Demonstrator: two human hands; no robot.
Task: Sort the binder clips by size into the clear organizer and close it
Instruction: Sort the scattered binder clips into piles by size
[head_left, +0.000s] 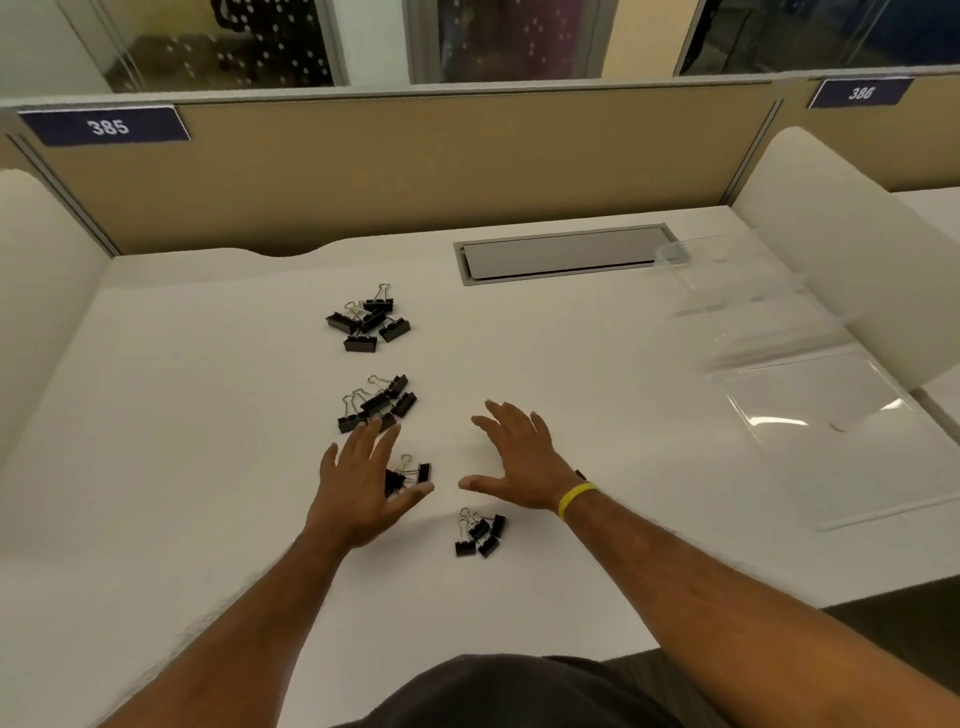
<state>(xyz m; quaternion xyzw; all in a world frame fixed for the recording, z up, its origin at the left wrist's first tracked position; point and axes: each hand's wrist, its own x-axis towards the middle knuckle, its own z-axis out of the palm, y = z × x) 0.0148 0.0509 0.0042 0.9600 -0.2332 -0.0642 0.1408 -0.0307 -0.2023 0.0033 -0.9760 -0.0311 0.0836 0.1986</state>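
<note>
Black binder clips lie in several groups on the white desk (208, 415). The largest clips (370, 319) are farthest from me, and a medium group (382, 402) sits nearer. A smaller group (410, 473) is partly hidden under my left hand (363, 483), which hovers flat with fingers spread. The smallest clips (480, 532) lie nearest, just below my right hand (524, 462), also spread and holding nothing. The clear organizer (769, 306) lies open at the right, its lid (841, 431) flat on the desk toward me.
A grey cable hatch (561, 254) is set into the desk at the back. A tan partition (415, 166) closes the far side, and white curved dividers (841, 244) stand at both sides. The desk's front edge runs close to my body.
</note>
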